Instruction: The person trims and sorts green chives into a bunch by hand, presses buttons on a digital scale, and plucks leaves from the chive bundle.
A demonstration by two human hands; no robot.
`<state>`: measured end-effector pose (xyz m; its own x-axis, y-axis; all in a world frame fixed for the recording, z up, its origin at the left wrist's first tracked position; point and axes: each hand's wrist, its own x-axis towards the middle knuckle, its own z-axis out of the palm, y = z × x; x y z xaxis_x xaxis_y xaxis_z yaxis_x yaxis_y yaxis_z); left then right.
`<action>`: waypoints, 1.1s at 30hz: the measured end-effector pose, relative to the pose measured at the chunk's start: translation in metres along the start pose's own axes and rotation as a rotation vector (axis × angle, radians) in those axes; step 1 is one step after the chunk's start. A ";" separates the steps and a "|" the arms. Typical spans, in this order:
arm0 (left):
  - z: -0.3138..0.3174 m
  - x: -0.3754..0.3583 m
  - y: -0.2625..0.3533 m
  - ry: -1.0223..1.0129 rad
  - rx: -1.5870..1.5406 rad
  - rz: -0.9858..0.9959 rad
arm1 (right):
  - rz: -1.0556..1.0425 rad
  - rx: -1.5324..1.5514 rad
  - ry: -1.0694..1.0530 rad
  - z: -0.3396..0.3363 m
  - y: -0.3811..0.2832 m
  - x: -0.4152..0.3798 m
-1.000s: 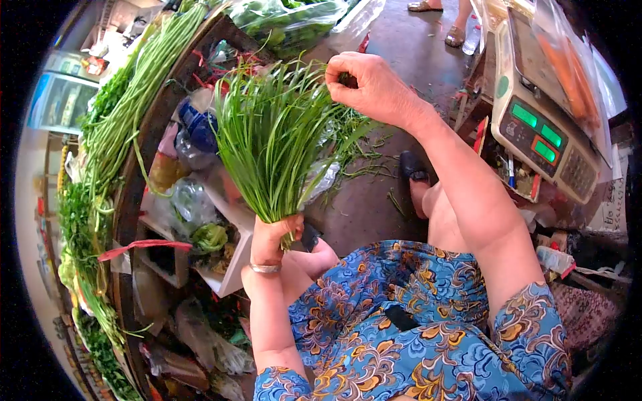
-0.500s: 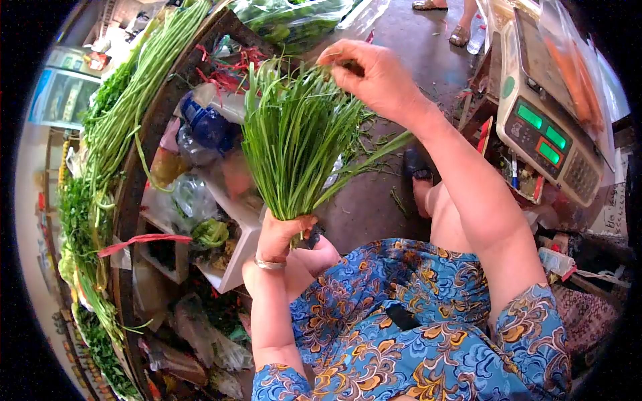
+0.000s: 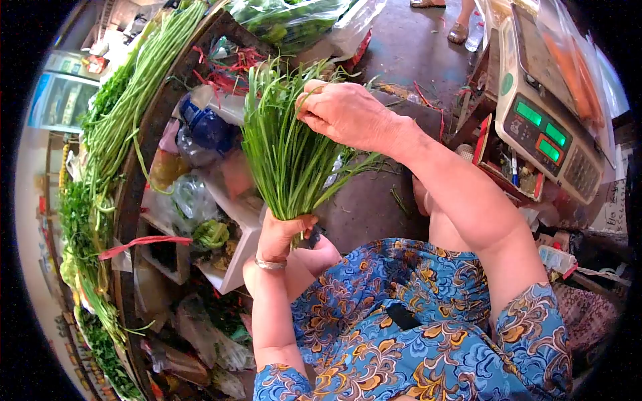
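My left hand is wrapped around the lower stems of a bunch of chives, with long, flat, narrow green leaves. The bunch fans upward, and a few strands stick out to the right. At the upper right of the bunch, my right hand has its fingers curled and pinched together against the leaves. How many leaves it grips is hidden behind the fingers. A bangle circles my left wrist.
Long beans and leafy greens line the stall ledge at left. Below it are a white foam box and plastic bags. A weighing scale stands at right, and green scraps lie on the floor. Another person's feet appear at top.
My right hand has moved left and down, from beyond the bunch's upper right edge onto its leaves. The strands at right have shifted. My left hand keeps its hold in the same place.
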<state>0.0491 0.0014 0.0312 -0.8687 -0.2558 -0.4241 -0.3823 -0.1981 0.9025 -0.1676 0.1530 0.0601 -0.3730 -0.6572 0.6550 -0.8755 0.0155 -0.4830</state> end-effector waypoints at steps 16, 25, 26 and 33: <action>-0.012 -0.008 0.002 -0.041 -0.001 -0.010 | 0.209 -0.068 0.243 -0.045 0.046 -0.008; -0.007 -0.010 0.004 0.000 0.071 -0.010 | 0.198 -0.088 -0.011 -0.030 0.047 -0.010; -0.007 -0.010 0.004 -0.001 0.072 -0.009 | 0.202 -0.062 0.034 -0.029 0.048 -0.010; -0.010 -0.011 0.002 -0.034 0.030 0.008 | 0.286 -0.118 0.324 -0.032 0.061 -0.008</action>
<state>0.0614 -0.0058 0.0368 -0.8818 -0.2250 -0.4144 -0.3841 -0.1672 0.9080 -0.2279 0.1831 0.0443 -0.6658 -0.3439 0.6622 -0.7451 0.2606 -0.6139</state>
